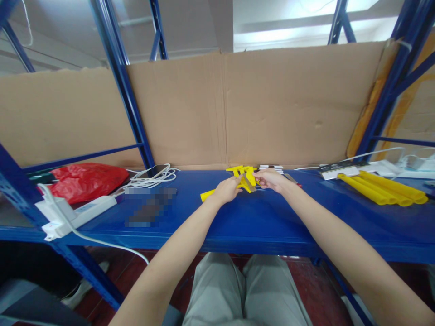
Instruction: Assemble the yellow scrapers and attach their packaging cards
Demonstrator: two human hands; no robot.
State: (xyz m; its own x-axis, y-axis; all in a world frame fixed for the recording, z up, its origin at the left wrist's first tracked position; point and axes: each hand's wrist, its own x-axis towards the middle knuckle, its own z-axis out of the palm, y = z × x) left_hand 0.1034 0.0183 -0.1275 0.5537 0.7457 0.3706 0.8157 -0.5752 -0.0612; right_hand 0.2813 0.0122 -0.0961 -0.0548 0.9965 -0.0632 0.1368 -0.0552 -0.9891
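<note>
Over the middle of the blue shelf, my left hand (227, 190) has its fingers closed on a yellow plastic piece (244, 184). My right hand (271, 179) pinches the upper right part of the yellow plastic, close to the left fingertips. A narrow grey-brown strip (250, 185) shows between the hands; how it joins the yellow piece is too small to tell. More yellow pieces (236, 169) lie just behind. The end of a yellow tube (207, 195) sticks out left of my left hand. Several white markers (271, 168) rest behind my right hand.
Several yellow tubes (380, 190) lie at the right beside a black-and-white box (338, 170). On the left are a red plastic bag (90, 179), coiled white cable (152, 176) and a white power strip (91, 210). A cardboard panel (272, 108) closes the back between blue posts (127, 95).
</note>
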